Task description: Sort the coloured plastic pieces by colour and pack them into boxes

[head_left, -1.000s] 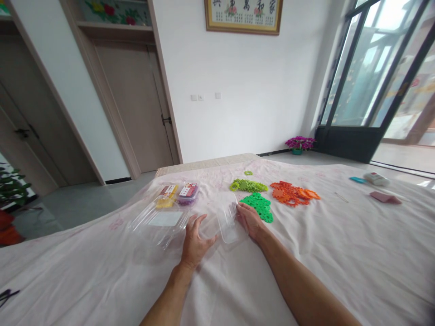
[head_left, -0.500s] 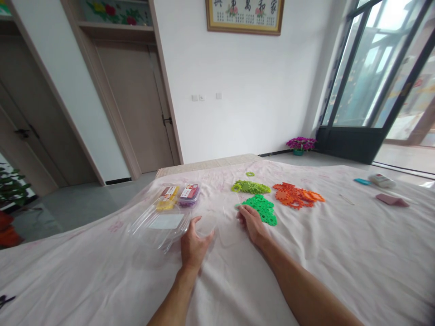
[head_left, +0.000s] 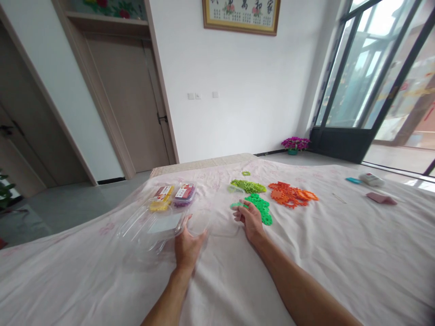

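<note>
A clear plastic box (head_left: 199, 221) sits on the cloth in front of me. My left hand (head_left: 187, 242) grips its left part, thumb and fingers spread around it. At the right, the box's clear lid (head_left: 224, 232) stands swung out, and my right hand (head_left: 250, 221) pinches its edge. Green gear-shaped plastic pieces (head_left: 261, 207) lie just behind my right hand, partly covered by it. Left of my left hand are larger clear plastic containers (head_left: 136, 228), see-through and hard to tell apart.
Behind the containers lie a box of yellow pieces (head_left: 162, 198) and a box of purple pieces (head_left: 184, 194). Lime-green pieces (head_left: 249, 186) and orange pieces (head_left: 291, 195) are heaped further back. At the right are a pink cloth (head_left: 381, 198) and a white packet (head_left: 371, 179).
The clear lid has tilted and shifted in my right hand, its far edge now in front of the lime-green pieces. My left hand keeps its grip. The view has turned slightly right.
</note>
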The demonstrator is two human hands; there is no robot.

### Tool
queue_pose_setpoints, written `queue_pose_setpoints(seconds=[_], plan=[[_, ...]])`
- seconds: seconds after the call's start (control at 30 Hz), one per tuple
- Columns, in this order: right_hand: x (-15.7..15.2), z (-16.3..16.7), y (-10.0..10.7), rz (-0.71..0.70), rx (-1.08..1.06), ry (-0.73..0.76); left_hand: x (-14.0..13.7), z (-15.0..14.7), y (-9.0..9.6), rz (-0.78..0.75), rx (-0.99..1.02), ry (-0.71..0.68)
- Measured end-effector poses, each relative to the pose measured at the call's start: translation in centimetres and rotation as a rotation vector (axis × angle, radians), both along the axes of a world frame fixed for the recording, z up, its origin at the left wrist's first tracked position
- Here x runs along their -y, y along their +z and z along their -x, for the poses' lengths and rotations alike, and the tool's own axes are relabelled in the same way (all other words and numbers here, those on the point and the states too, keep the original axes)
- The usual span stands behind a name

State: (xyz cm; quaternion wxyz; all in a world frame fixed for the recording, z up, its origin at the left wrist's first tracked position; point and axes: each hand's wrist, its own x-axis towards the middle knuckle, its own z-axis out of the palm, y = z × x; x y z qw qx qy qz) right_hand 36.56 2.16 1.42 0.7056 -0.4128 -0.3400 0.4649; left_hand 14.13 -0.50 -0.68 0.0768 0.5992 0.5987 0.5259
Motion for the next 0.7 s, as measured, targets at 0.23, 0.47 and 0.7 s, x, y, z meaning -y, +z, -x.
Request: queue_pose_setpoints(seconds=[0.23,0.47,0.7], plan=[[-1.0,-1.7,0.9,-0.032,-0.045,-0.178,-0.1,0.1,-0.5,0.031,-0.009,-0.030],[-2.1,-10.9,1.2,-0.009,-0.057,-0.645,-0.3,0.1,-1.0,0.026,-0.028,-0.078],[-1.9,-18.1,-1.6,0.167,-0.147,-1.022,0.1,0.0,-0.7,0.026,-0.002,-0.137]])
